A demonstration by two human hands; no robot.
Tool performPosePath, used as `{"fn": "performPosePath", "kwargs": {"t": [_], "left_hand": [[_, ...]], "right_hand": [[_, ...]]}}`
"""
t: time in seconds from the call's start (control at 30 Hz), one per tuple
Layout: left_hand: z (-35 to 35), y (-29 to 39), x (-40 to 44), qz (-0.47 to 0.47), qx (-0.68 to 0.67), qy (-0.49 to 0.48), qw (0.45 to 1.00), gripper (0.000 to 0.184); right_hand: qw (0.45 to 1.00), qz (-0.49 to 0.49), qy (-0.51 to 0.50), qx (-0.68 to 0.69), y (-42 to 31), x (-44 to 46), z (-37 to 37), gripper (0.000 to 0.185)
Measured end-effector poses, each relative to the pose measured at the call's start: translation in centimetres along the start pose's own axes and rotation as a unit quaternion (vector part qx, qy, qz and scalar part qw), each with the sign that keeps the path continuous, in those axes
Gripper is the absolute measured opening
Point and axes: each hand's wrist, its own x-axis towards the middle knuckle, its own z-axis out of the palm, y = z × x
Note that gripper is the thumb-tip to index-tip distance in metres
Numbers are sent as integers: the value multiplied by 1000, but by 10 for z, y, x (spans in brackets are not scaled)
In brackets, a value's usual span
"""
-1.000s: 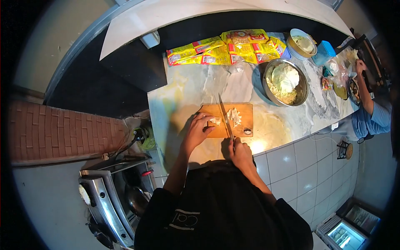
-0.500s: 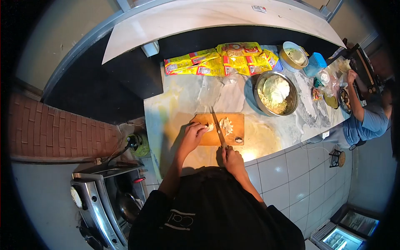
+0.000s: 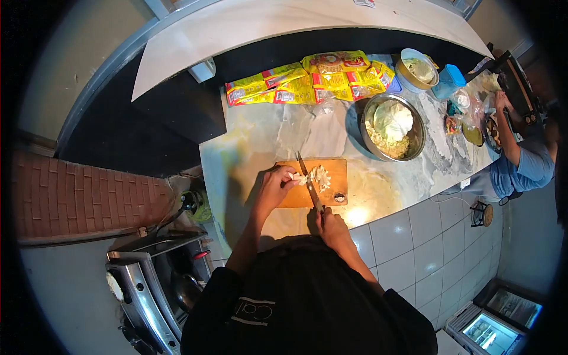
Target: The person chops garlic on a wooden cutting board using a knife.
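Note:
On a wooden cutting board (image 3: 290, 198) lie pale chopped pieces (image 3: 320, 177), to the right of a knife (image 3: 310, 186). My right hand (image 3: 333, 226) is closed around the knife's handle at the board's front edge, the blade pointing away from me. My left hand (image 3: 276, 188) is over the board's left side, its fingers closed on a pale piece of food (image 3: 297, 177) beside the blade. A dark round spot with something pale in it is at the board's lower right corner.
Behind the board lie yellow packets (image 3: 296, 92). Right of them are a metal bowl (image 3: 419, 131) with a cabbage and shredded food, a yellowish bowl (image 3: 435, 81) and a blue container (image 3: 455, 77). Another person (image 3: 523, 168) works at the far right. A stove (image 3: 145, 296) stands lower left.
My left hand has come closer to the blade with the pale piece. The knife now rests nearer the chopped pieces. The camera view has shifted somewhat.

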Motion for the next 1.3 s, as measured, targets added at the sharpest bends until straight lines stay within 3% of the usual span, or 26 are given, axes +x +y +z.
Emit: {"fn": "performPosePath", "kwargs": {"t": [0.07,0.13,0.17,0.27,0.53,0.6,0.83,1.3], "left_hand": [[-2,8,2,19,20,3,1000,31],[1,12,-2,-19,4,10,1000,36],[9,3,-4,-5,-50,39,998,36],[14,0,-8,-5,-15,58,998,37],[21,8,-14,-32,1,77,997,38],[22,3,-15,46,79,99,991,37],[17,7,-13,48,65,86,993,31],[22,9,-15,74,82,113,987,28]], "right_hand": [[1000,3,-15,6,-2,0,-5,30],[1000,-5,-27,-1,-2,-2,-8,30],[1000,-7,-29,-1,-3,-3,-12,30],[998,14,-52,-12,-7,-3,-24,29],[997,-48,-52,-27,-4,-10,-59,23],[998,-49,-44,-21,-2,-10,-59,23],[997,-60,29,36,1,-16,-37,21],[995,-95,-1,1,11,-13,-22,21]]}}
